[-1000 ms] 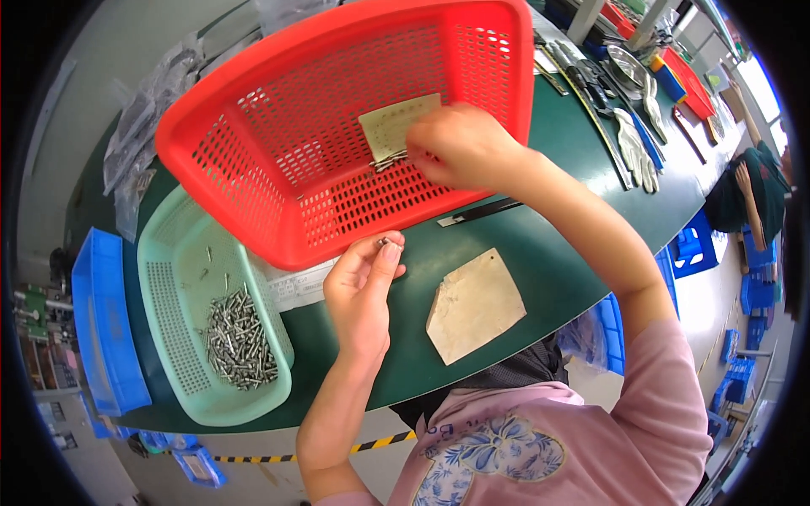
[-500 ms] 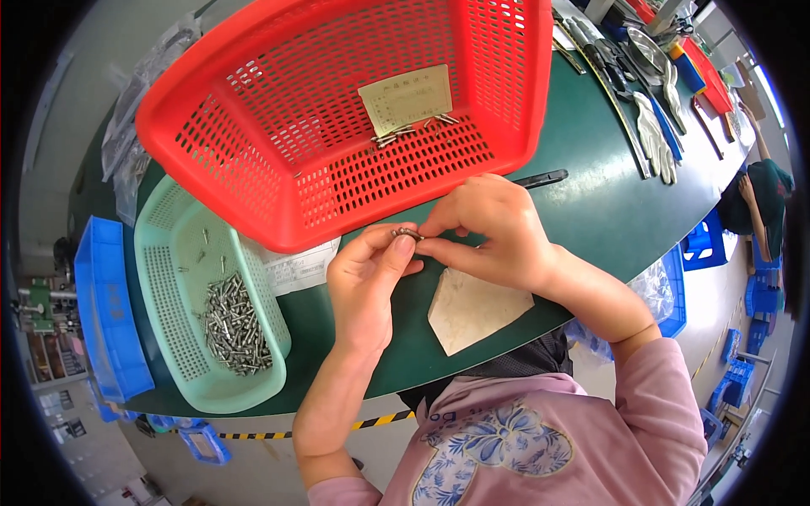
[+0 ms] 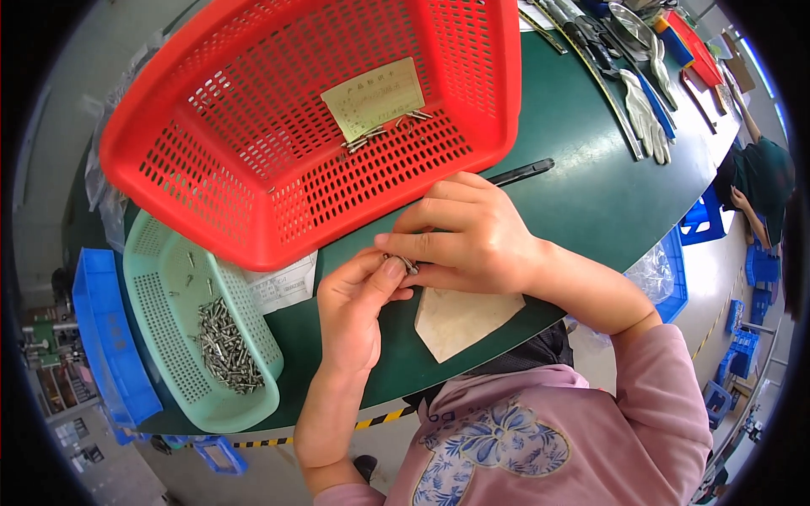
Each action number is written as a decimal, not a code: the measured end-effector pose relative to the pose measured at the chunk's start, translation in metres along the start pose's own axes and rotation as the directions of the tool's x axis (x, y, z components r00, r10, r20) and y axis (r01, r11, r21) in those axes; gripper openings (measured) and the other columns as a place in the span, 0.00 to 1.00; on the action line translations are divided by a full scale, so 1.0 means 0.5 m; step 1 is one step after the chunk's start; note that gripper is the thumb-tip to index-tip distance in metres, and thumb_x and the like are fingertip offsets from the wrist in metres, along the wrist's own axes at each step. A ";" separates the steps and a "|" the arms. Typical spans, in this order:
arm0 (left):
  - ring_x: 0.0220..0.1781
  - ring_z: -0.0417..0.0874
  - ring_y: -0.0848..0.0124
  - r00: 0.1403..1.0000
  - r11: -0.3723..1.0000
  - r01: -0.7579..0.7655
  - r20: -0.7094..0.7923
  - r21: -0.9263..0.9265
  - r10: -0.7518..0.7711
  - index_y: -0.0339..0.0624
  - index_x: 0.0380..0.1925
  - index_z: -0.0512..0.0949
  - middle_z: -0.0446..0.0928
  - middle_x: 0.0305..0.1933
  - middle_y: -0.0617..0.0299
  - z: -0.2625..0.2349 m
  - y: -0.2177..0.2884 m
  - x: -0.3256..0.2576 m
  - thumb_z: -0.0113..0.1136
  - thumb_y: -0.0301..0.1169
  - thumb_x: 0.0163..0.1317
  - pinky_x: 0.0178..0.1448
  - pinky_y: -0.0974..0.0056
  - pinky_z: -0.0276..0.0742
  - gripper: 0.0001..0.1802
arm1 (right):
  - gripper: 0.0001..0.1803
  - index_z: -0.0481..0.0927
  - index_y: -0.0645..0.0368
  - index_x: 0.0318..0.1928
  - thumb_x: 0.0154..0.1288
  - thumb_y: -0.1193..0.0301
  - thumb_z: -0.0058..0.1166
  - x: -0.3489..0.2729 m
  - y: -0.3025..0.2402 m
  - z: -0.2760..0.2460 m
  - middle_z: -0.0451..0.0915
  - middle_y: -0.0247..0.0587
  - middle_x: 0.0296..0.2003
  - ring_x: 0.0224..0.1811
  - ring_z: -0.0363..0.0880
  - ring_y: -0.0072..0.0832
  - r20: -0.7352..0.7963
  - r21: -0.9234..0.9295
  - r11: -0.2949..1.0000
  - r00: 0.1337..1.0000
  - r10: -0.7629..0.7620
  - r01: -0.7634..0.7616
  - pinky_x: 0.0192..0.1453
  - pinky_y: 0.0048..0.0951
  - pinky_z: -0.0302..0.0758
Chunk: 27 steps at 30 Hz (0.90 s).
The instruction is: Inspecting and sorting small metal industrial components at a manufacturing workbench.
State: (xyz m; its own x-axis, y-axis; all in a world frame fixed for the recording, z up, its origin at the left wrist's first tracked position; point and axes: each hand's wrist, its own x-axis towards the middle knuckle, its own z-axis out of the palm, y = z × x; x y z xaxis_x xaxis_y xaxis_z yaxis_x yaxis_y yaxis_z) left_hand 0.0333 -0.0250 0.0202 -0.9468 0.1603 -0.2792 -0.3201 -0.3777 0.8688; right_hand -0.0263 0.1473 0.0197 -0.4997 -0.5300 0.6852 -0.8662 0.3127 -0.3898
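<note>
My left hand (image 3: 354,304) pinches a small shiny metal pin (image 3: 408,265) between thumb and fingers, just off the front rim of a red perforated basket (image 3: 316,249). Closing in from the other side, my right hand (image 3: 468,236) has its fingertips on the same pin, its thumb below and index finger above. The pin's exact shape is mostly covered by my fingers. Several similar metal pins (image 3: 364,139) lie in the red basket beside a yellowish card (image 3: 371,97). A pale green basket (image 3: 272,337) on the left holds a heap of such pins (image 3: 226,350).
A beige pad (image 3: 464,325) lies below my right hand on the green table (image 3: 582,194). A black knife-like tool (image 3: 521,172) rests behind it. White gloves (image 3: 645,118) and tools lie at the far right. Blue bins (image 3: 114,337) flank the table; another person (image 3: 759,181) is at the far right.
My right fingers have shifted over the pin, the index finger now reaching across its top. The whole scene sits a little more to the left as the view has turned.
</note>
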 end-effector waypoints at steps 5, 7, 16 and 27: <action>0.39 0.79 0.74 0.998 0.996 0.031 0.048 -0.088 -0.027 0.31 0.36 0.78 0.76 0.40 0.59 -0.009 -0.002 -0.002 0.53 0.29 0.63 0.39 0.73 0.77 0.10 | 0.22 0.82 0.53 0.37 0.34 0.69 0.66 0.005 0.001 -0.002 0.78 0.28 0.31 0.26 0.72 0.26 0.014 0.038 0.999 1.000 0.022 -0.023 0.32 0.29 0.68; 0.39 0.79 0.74 0.998 0.995 0.051 0.049 -0.087 -0.047 0.31 0.36 0.78 0.76 0.41 0.59 -0.005 -0.001 -0.003 0.53 0.29 0.63 0.40 0.72 0.78 0.11 | 0.21 0.82 0.53 0.37 0.34 0.69 0.66 0.004 0.001 -0.003 0.78 0.28 0.31 0.27 0.72 0.26 0.022 0.039 0.999 0.999 0.023 -0.024 0.32 0.28 0.68; 0.41 0.78 0.72 0.986 0.991 0.105 0.141 -0.086 -0.092 0.29 0.38 0.78 0.75 0.44 0.58 -0.005 -0.001 0.001 0.51 0.28 0.64 0.44 0.70 0.78 0.12 | 0.20 0.82 0.55 0.37 0.37 0.66 0.68 0.002 -0.003 0.000 0.79 0.30 0.31 0.27 0.73 0.26 0.038 0.073 0.997 0.999 0.035 -0.037 0.32 0.27 0.67; 0.44 0.78 0.69 0.961 0.951 0.217 0.219 -0.221 -0.168 0.28 0.40 0.76 0.75 0.43 0.54 -0.006 -0.011 0.005 0.51 0.31 0.64 0.46 0.66 0.77 0.14 | 0.23 0.82 0.56 0.37 0.36 0.62 0.69 -0.004 0.010 0.003 0.81 0.31 0.31 0.27 0.74 0.27 0.026 0.059 0.998 1.000 -0.011 0.009 0.33 0.29 0.67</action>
State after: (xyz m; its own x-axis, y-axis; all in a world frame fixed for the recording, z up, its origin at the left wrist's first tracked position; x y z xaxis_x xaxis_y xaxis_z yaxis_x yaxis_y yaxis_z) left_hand 0.0328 -0.0251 0.0134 -0.8485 0.4177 -0.3250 -0.5175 -0.5263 0.6747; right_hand -0.0295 0.1487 0.0156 -0.4902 -0.5537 0.6731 -0.8698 0.2604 -0.4192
